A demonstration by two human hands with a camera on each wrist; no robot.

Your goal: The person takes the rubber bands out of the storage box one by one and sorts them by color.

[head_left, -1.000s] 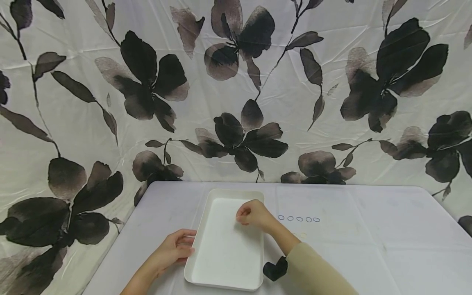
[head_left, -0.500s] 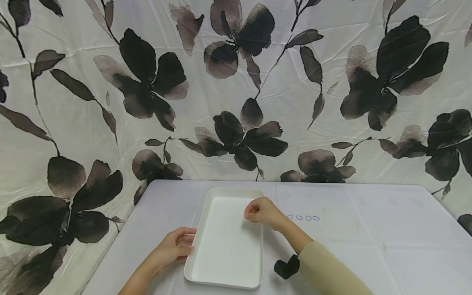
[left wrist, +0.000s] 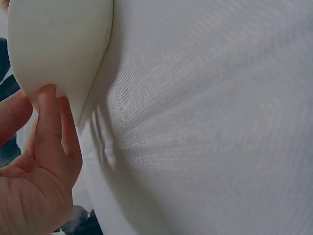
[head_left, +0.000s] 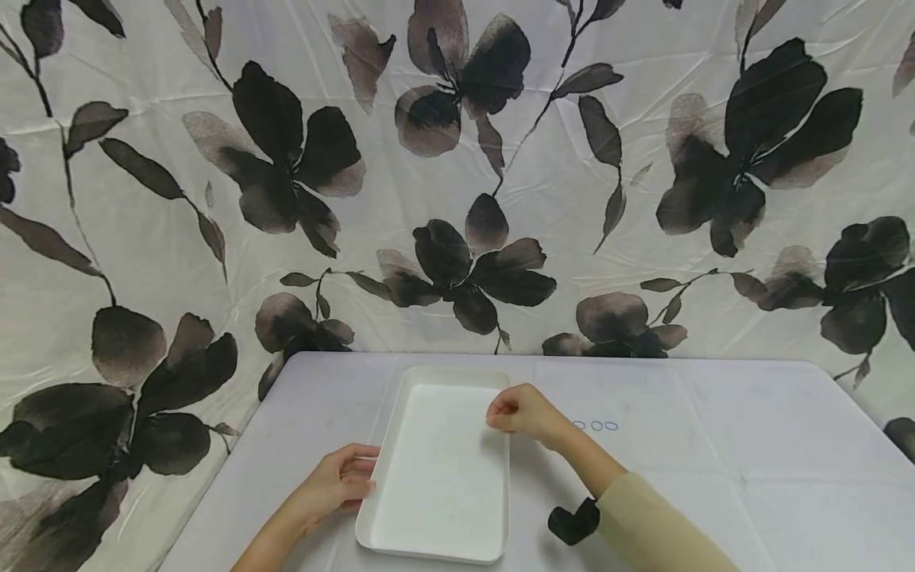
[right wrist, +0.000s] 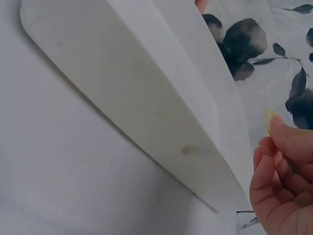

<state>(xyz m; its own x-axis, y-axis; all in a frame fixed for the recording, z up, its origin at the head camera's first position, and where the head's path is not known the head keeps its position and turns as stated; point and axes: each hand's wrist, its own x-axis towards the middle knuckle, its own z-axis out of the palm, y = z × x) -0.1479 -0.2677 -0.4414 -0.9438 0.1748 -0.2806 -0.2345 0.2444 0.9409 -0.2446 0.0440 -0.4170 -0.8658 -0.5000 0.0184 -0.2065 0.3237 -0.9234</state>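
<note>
A white rectangular tray [head_left: 400,405] lies on the white-covered table. My left hand [head_left: 341,482] rests against the tray's left rim, fingers [left wrist: 49,122] touching the tray's outer wall [left wrist: 58,44]. My right hand [head_left: 520,413] hovers at the tray's right rim with fingers curled. In the right wrist view that hand [right wrist: 283,181] pinches a small yellow rubber band [right wrist: 269,122] beside the tray's wall [right wrist: 146,98]. Three small blue rings [head_left: 596,426] lie in a row on the table, right of my right hand.
A black wrist strap [head_left: 574,524] shows under my right sleeve. A black-and-white floral cloth [head_left: 457,175] hangs behind the table as a backdrop. The table's left edge [head_left: 236,445] runs close to my left hand.
My right hand has moved rightward, from over the tray's inside to its right rim, covering more of the blue ring row. My left hand has stayed on the rim.
</note>
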